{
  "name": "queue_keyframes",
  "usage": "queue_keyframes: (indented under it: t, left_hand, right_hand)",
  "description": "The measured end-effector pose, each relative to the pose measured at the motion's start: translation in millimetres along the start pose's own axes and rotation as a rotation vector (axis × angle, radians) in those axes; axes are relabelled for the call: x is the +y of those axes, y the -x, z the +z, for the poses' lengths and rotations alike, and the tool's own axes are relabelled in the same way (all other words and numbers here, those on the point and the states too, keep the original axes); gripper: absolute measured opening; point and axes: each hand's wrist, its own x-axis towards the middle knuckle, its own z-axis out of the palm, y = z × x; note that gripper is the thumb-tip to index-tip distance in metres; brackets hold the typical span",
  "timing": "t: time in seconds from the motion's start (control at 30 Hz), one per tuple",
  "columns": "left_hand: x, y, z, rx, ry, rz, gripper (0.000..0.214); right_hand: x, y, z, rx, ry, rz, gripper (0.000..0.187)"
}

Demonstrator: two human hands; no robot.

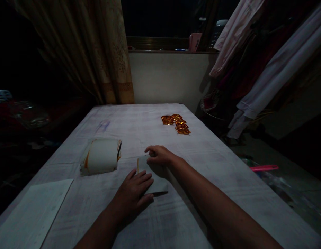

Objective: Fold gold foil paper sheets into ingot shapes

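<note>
A small folded sheet of pale grey paper with a thin gold strip on its left edge lies flat on the table before me. My left hand rests on its left part, fingers stretched out and slightly apart. At the paper's far edge, my right hand has its fingers curled, thumb and forefinger around that edge; its other fingertips are hidden. To the left sits a thick stack of pale paper with gold showing at its ends. Several shiny gold folded pieces lie in rows farther back.
The table has a pale checked cloth. A white sheet lies at its near left. Curtains hang at the back left, clothes at the right. A pink mug stands on the sill; a pink handle shows beyond the right edge.
</note>
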Motion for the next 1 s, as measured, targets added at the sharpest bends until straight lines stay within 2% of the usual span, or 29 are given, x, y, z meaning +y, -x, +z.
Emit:
queue_keyframes:
  t: [0.1, 0.3, 0.33, 0.4, 0.47, 0.53, 0.63, 0.77, 0.87, 1.0]
  left_hand:
    - [1, 0, 1.6, 0.017, 0.015, 0.012, 0.041]
    - [-1, -3, 6.1, 0.063, 0.064, 0.000, 0.034]
    - [-1, -4, 6.4, 0.073, 0.083, -0.005, 0.033]
    - [-1, -6, 6.6, 0.101, 0.131, -0.029, 0.031]
    - [-1, -9, 6.5, 0.129, 0.177, -0.068, 0.030]
    - [0, -11, 6.2, 0.159, 0.215, -0.114, 0.030]
    - [1, -13, 4.2, 0.202, 0.270, -0.186, 0.029]
    - [4, -13, 0.1, 0.215, 0.377, -0.349, 0.030]
    - [5, -11, 0.8, 0.204, 0.468, -0.494, 0.033]
    - [3, -10, 5.0, 0.233, 0.476, -0.519, 0.039]
  right_hand:
    - [4, 10, -5, 0.006, 0.020, 0.055, 0.036]
    - [10, 49, -8, 0.157, 0.091, 0.151, 0.027]
    - [9, 56, -8, 0.175, 0.078, 0.136, 0.025]
    - [7, 71, -8, 0.218, -0.084, -0.003, 0.020]
    - [4, 84, -7, 0.148, -0.280, -0.140, 0.023]
    - [2, 94, -4, 0.050, -0.382, -0.201, 0.028]
    - [0, 102, 1, -0.011, -0.452, -0.126, 0.034]
    - [0, 102, 5, -0.038, -0.580, 0.056, 0.028]
    - [-1, 101, 5, -0.076, -0.636, 0.120, 0.019]
    - [-5, 97, 4, 0.024, -0.454, 0.157, 0.012]
